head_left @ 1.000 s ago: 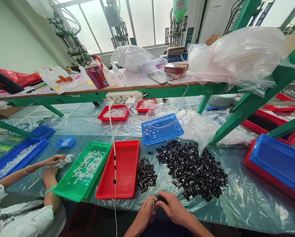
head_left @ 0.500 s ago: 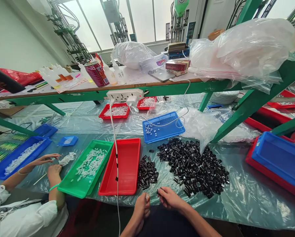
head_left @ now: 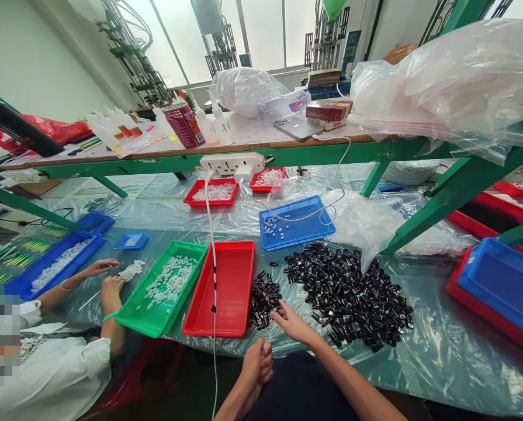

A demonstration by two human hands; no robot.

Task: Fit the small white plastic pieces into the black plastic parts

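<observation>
My left hand [head_left: 257, 363] is closed in a fist near the table's front edge, with thumb on top; whatever it holds is hidden. My right hand [head_left: 293, 323] reaches to the edge of a small pile of black plastic pieces [head_left: 265, 298], its fingers apart and nothing visible between them. To the right spreads a much larger heap of the same small black rectangular pieces [head_left: 349, 286]. A red tray [head_left: 220, 292] with a bare bottom lies left of the small pile.
A green tray [head_left: 132, 316] holds small white parts. A blue tray [head_left: 298, 219] has a few white bits. At left a co-worker's hands [head_left: 106, 275] handle white parts. A white cable [head_left: 212, 263] hangs across the red tray from a power strip [head_left: 230, 164]. Stacked trays [head_left: 502, 286] stand right.
My right hand has moved forward and left to the small black pile and let go of the black piece it pinched. My left hand stays closed. The view has shifted slightly.
</observation>
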